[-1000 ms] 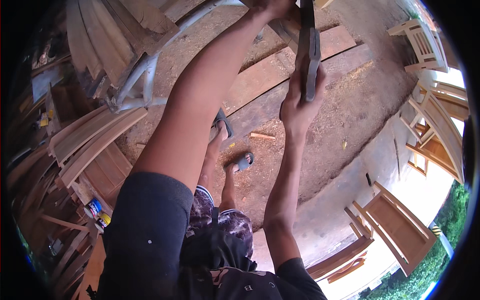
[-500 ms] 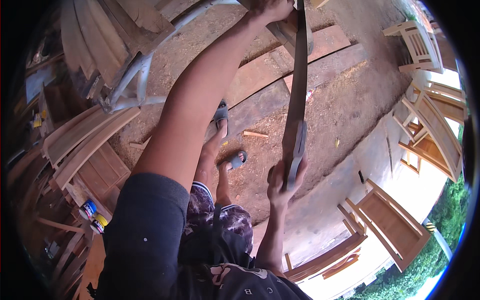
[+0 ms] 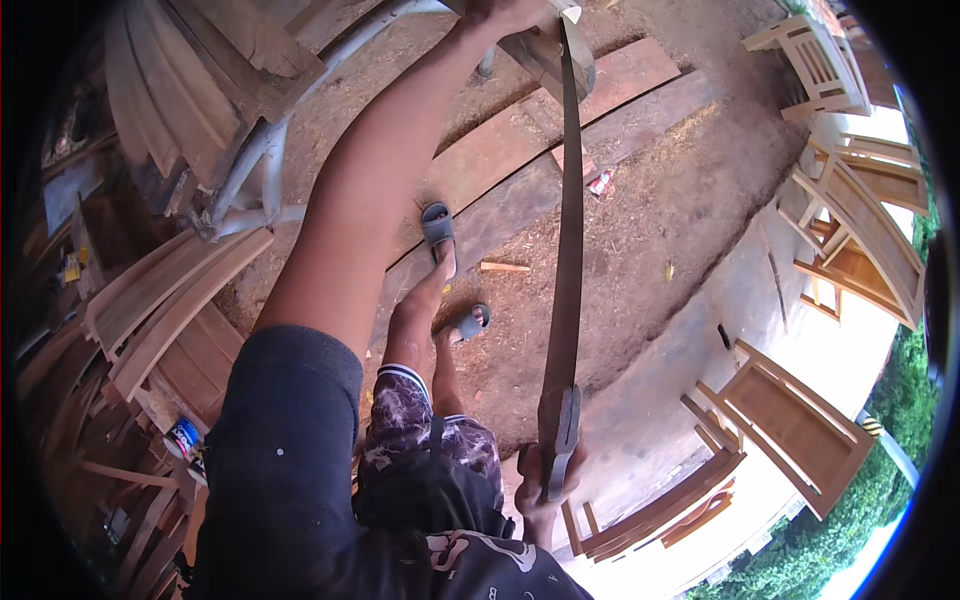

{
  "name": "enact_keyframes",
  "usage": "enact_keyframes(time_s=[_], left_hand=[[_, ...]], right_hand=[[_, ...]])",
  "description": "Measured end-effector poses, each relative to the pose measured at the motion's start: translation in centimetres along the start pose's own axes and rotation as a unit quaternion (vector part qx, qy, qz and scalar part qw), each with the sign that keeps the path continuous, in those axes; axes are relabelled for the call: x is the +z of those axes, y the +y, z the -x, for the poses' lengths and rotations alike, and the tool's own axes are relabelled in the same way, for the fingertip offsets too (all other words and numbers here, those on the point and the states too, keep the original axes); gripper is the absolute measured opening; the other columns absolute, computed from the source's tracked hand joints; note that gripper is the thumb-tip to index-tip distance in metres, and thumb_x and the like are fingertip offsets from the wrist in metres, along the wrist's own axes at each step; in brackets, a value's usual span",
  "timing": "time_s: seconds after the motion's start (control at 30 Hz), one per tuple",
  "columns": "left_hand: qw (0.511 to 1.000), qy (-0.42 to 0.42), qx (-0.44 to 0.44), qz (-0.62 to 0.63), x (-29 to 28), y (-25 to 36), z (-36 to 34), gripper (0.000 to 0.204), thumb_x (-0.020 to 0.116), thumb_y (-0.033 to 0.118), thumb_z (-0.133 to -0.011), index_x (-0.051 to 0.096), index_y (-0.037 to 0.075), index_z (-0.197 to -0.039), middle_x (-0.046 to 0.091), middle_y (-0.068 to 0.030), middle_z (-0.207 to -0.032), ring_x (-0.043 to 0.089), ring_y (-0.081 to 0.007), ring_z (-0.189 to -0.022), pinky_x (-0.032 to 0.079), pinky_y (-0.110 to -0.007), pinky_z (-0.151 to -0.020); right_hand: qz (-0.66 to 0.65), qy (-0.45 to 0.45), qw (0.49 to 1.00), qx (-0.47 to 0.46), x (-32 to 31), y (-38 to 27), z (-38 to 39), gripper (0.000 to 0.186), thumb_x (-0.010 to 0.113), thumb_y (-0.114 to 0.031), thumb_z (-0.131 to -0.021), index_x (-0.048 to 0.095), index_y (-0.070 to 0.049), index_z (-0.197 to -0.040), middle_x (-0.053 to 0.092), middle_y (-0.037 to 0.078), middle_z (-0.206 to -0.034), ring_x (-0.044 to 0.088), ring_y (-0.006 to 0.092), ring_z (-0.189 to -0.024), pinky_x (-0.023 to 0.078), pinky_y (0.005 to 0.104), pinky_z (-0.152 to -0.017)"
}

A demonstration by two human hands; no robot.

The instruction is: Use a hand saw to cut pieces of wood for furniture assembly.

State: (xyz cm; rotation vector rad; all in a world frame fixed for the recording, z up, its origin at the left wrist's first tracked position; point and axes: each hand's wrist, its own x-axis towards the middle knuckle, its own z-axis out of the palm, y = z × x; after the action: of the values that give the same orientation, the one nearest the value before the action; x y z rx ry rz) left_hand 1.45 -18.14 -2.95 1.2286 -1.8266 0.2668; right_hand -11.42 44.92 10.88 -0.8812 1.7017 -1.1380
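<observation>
My left hand [image 3: 505, 14] grips a wooden piece [image 3: 545, 58] at the top edge of the view, fingers partly hidden. A long dark handsaw [image 3: 566, 250] runs from that wood down toward my body, its tip at the piece. My right hand [image 3: 538, 480] is closed round the saw's handle, low in the view near my shirt. Below the blade's upper part lie long planks [image 3: 625, 80] on the dusty ground, with a small red-and-white scrap [image 3: 600, 183] beside them.
Curved boards [image 3: 175, 300] and a paint can [image 3: 182, 437] are piled at left, below wide boards on a pale tubular frame [image 3: 273, 170]. Unfinished wooden chairs [image 3: 805, 65] and panel frames [image 3: 785, 420] line the right. My sandaled feet [image 3: 437, 225] stand on the ground.
My right hand has drawn the saw down toward my body, exposing most of the blade. My left hand stays on the wood, shifted slightly leftward in the view.
</observation>
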Motion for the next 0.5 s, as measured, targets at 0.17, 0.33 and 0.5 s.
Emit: enact_keyframes(time_s=[0.17,0.33,0.5], left_hand=[[1.000,-0.008,-0.008,0.013,-0.1,0.4,0.0,0.016,0.068,0.027,-0.079,0.072,0.012,-0.076,0.073,-0.0070,-0.093,0.063,-0.0312,-0.105,0.038,-0.057,-0.096],[0.998,-0.065,0.008,0.012,0.4,1.1,-0.2,0.014,0.067,0.024,-0.080,0.071,0.013,-0.073,0.069,-0.0078,-0.083,0.064,-0.0317,-0.096,0.045,-0.052,-0.084],[0.999,0.036,0.015,-0.020,0.4,-2.8,0.4,0.016,0.065,0.026,-0.085,0.069,0.013,-0.077,0.073,-0.0098,-0.092,0.066,-0.0327,-0.096,0.043,-0.054,-0.094]], right_hand=[[0.057,0.024,0.974,-0.219,11.6,-3.1,-27.0,0.048,0.060,-0.006,-0.097,0.046,0.001,-0.142,0.064,0.014,-0.104,0.060,0.0175,-0.086,0.052,0.0331,-0.078],[0.076,-0.005,0.971,-0.226,10.7,-10.1,-31.4,0.041,0.058,-0.009,-0.099,0.049,0.001,-0.137,0.064,0.015,-0.088,0.058,0.0158,-0.074,0.050,0.0330,-0.068],[0.061,-0.008,0.990,-0.128,5.6,-5.0,-11.3,0.059,0.060,-0.005,-0.093,0.040,0.006,-0.148,0.062,0.025,-0.128,0.066,0.0312,-0.114,0.050,0.0409,-0.098]])
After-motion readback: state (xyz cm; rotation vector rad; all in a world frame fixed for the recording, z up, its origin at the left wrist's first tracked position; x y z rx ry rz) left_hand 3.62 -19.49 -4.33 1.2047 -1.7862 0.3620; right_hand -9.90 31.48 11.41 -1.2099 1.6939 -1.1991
